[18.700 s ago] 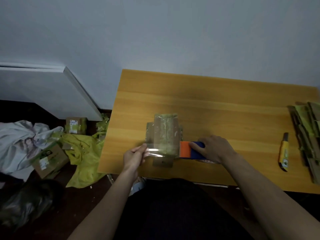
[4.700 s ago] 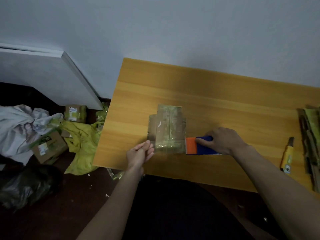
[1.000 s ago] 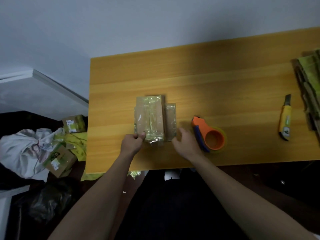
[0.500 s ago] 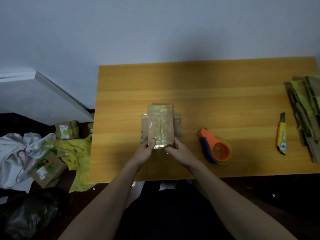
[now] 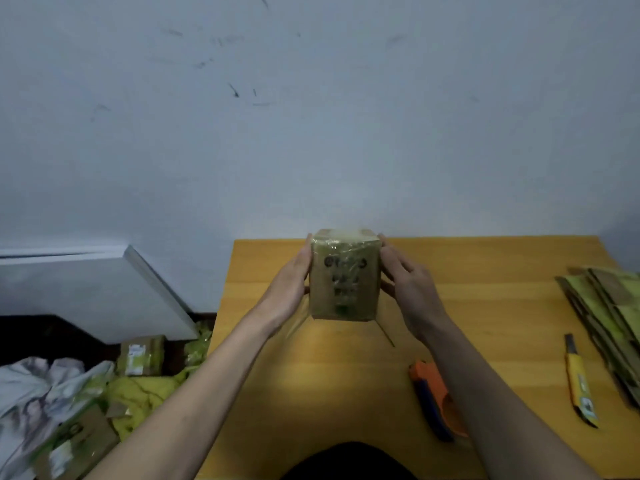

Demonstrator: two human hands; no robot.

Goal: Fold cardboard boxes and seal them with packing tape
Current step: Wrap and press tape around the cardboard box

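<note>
A small brown cardboard box (image 5: 343,282), wrapped in clear tape and printed with dark marks, is lifted above the wooden table (image 5: 332,382). My left hand (image 5: 289,285) presses its left side with fingers stretched along it. My right hand (image 5: 407,284) presses the right side the same way. Loose ends of clear tape hang from the box's lower corners. The orange and blue tape dispenser (image 5: 434,398) lies on the table beside my right forearm, untouched.
A yellow utility knife (image 5: 580,388) lies at the right, next to a stack of flat cardboard (image 5: 613,306) at the table's right edge. On the floor to the left are small boxes (image 5: 140,355), yellow and white cloth, and a leaning white board (image 5: 86,289).
The box was lying flat on the table under my fingertips; now both hands have lifted it upright between them. The camera has tilted up toward the wall.
</note>
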